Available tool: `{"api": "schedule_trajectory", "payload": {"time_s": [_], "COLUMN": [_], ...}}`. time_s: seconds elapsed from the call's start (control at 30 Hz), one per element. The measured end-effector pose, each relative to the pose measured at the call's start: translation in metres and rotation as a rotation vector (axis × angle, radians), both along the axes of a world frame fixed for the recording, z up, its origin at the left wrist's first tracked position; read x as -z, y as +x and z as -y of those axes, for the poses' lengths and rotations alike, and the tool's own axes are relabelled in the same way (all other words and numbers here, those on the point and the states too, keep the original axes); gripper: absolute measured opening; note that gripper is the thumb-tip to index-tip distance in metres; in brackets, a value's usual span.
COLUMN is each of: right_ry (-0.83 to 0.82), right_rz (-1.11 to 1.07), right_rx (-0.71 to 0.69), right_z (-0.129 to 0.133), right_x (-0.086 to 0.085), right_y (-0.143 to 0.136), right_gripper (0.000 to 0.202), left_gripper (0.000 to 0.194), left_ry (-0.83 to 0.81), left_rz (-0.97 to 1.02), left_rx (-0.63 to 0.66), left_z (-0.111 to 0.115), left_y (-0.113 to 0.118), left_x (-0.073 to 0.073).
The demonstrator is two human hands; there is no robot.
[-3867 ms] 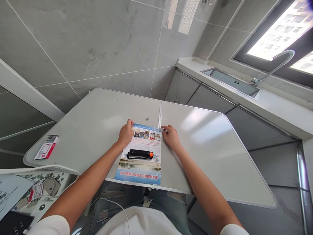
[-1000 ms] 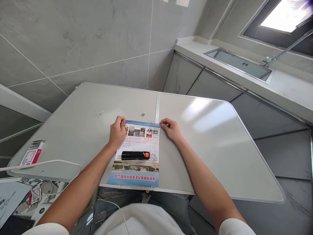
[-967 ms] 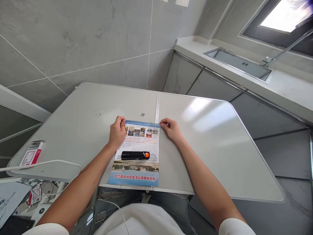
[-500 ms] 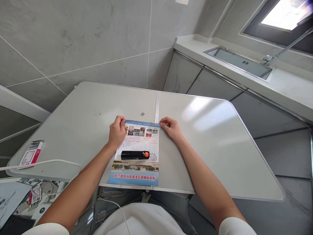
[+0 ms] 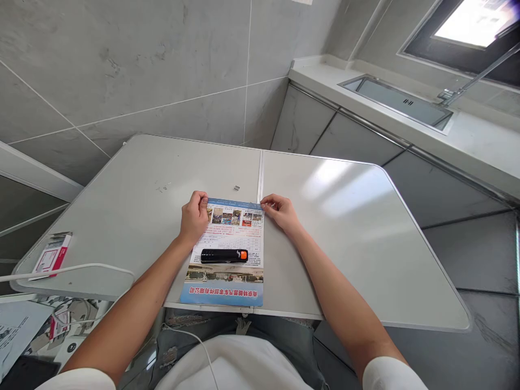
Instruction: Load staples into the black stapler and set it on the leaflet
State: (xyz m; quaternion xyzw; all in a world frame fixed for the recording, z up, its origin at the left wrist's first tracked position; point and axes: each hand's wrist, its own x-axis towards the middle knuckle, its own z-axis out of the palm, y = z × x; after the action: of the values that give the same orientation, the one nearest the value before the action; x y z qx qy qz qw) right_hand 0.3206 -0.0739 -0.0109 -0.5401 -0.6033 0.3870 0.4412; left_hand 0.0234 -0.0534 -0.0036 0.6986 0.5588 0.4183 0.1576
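Observation:
A printed leaflet with a blue border lies on the folding table, its print upside down to me. My left hand is closed on its far left corner, thumb over the edge. At the far right corner, my right hand is closed, thumb and fingertips pinched together. Thin silvery glints show beside those fingertips; I cannot make out what they are. Across the leaflet's middle rests a black oblong tool with an orange end, touched by neither hand.
A small grey metal strip lies beyond the leaflet on the table. To the left are a red-and-white packet and a white cable passing by my left forearm. A counter with a sink stands at the back right.
My right hand has shifted slightly left, its fingertips now over the leaflet's far right corner. The left hand, the leaflet and the black tool stay practically where they were.

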Motion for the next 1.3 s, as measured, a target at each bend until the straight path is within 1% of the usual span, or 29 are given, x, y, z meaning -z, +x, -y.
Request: {"api": "schedule_trajectory", "payload": {"time_s": [0.27,0.37,0.43,0.57,0.77,0.83,0.9,0.97,1.03,1.13,1.3], "right_ry": [0.029,0.047,0.056,0.106,0.253,0.295,0.321,0.336,0.361,0.394,0.413], "right_rz": [0.062,0.101,0.135,0.166,0.245,0.289,0.355,0.444,0.537,0.612,0.629], "right_rx": [0.046,-0.007,-0.056,-0.058,-0.051,-0.120,-0.250,-0.370,-0.442,-0.495,-0.518], "right_z": [-0.003,-0.004,-0.004,-0.002,0.004,0.006,0.010,0.014,0.017,0.021,0.024], "right_x": [0.001,0.001,0.000,0.001,0.005,0.006,0.005,0.003,0.001,-0.003,-0.005], "right_y": [-0.014,-0.021,-0.023,-0.019,-0.013,-0.011,-0.010,-0.011,-0.013,-0.017,-0.021], "right_gripper": [0.014,0.016,0.022,0.038,0.035,0.025,0.018,0.020,0.022,0.025,0.029], "left_gripper": [0.019,0.019,0.018,0.018,0.017,0.016,0.016,0.016,0.017,0.016,0.013], "left_ry": [-0.027,-0.025,-0.024,-0.036,-0.085,-0.113,-0.149,-0.176,-0.186,-0.184,-0.123], "left_rz": [-0.017,-0.019,-0.018,-0.015,-0.045,-0.077,-0.123,-0.175,-0.226,-0.291,-0.331], "left_rx": [-0.003,0.009,0.014,0.002,0.003,-0.010,-0.035,-0.069,-0.105,-0.134,-0.086], "left_z": [-0.002,-0.003,-0.003,-0.004,-0.010,-0.015,-0.019,-0.022,-0.023,-0.023,-0.024], "left_y": [-0.002,-0.003,-0.003,-0.005,-0.016,-0.022,-0.028,-0.034,-0.038,-0.040,-0.042], "left_x": [0.000,0.001,0.001,0.000,0.000,0.002,0.006,0.008,0.009,0.008,0.007]}}
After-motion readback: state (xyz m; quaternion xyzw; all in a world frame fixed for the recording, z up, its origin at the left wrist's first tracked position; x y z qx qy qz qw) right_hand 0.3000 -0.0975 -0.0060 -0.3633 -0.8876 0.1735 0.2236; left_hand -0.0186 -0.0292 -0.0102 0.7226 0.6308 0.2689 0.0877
